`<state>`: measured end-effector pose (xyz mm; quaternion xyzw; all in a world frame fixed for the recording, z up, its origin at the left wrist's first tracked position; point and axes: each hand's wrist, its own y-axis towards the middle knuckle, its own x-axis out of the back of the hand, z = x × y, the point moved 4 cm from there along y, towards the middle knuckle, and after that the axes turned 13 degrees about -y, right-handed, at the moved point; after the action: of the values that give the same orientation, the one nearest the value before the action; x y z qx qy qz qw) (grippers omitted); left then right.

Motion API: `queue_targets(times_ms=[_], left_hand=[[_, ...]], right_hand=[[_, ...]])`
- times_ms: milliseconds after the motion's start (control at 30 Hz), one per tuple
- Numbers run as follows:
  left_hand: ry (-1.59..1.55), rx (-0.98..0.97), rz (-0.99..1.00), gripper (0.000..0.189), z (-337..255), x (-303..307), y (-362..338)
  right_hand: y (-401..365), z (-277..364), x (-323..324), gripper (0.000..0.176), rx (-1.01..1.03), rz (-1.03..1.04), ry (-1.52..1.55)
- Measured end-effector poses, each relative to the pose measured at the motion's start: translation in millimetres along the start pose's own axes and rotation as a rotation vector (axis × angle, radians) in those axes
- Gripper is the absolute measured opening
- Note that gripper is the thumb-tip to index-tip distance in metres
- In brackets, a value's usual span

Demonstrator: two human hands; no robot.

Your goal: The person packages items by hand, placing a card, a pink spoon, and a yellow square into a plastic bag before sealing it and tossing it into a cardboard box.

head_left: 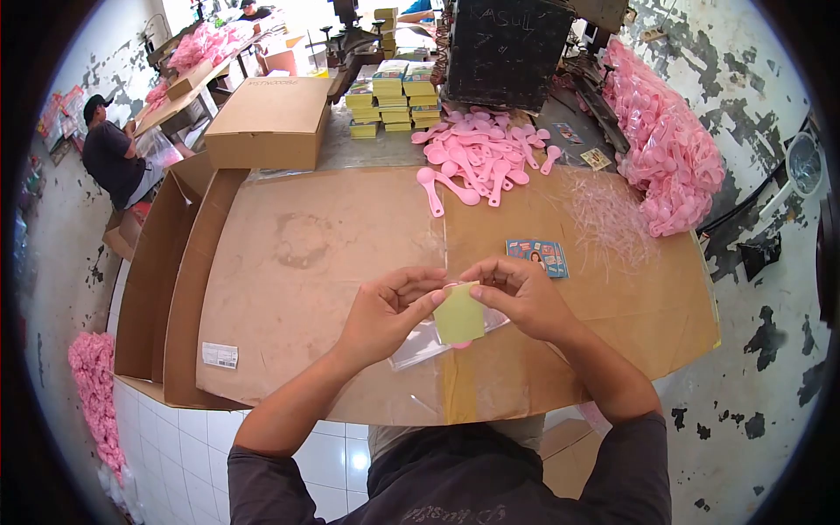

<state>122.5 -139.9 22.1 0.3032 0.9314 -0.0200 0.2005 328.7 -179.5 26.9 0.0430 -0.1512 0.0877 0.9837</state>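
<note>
Both hands meet over the cardboard-covered table. My left hand [394, 311] pinches the left upper edge of a yellow-green card [459, 315]. My right hand [518, 297] pinches the same card near its upper right corner. Bits of something pink show at the card's top and bottom edges; most of it is hidden behind the card. Under the hands lies clear plastic film [420, 346]. Just beyond my right hand is a small stack of blue printed cards [551, 258]. A pile of pink spoons [481, 153] lies at the table's far side.
An open cardboard box [157, 289] stands at the left, a closed carton [271, 114] behind it. Stacked card bundles [394, 96] and a black machine [503, 57] are at the back. Pink bundles [665, 149] and plastic shreds [608, 214] lie right. A person [118, 153] sits far left.
</note>
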Motion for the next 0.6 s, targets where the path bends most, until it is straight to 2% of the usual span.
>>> queue_targets(times_ms=[200,300,400,500,600], left_hand=[[0.086,0.008,-0.022,0.024,7,5,3],[0.253,-0.082,0.009,0.024,8,10,4],[0.359,-0.070,-0.012,0.021,11,16,3],[0.223,-0.081,-0.010,0.021,5,9,3],[0.338,-0.049,-0.012,0.023,8,15,5]], right_hand=[[1,-5,5,0.022,-0.009,-0.010,0.061],[3,-11,9,0.019,-0.020,0.025,0.108],[3,-9,10,0.016,-0.062,0.052,0.151],[3,-9,10,0.015,-0.075,0.034,0.119],[6,-19,10,0.016,-0.020,-0.008,0.105]])
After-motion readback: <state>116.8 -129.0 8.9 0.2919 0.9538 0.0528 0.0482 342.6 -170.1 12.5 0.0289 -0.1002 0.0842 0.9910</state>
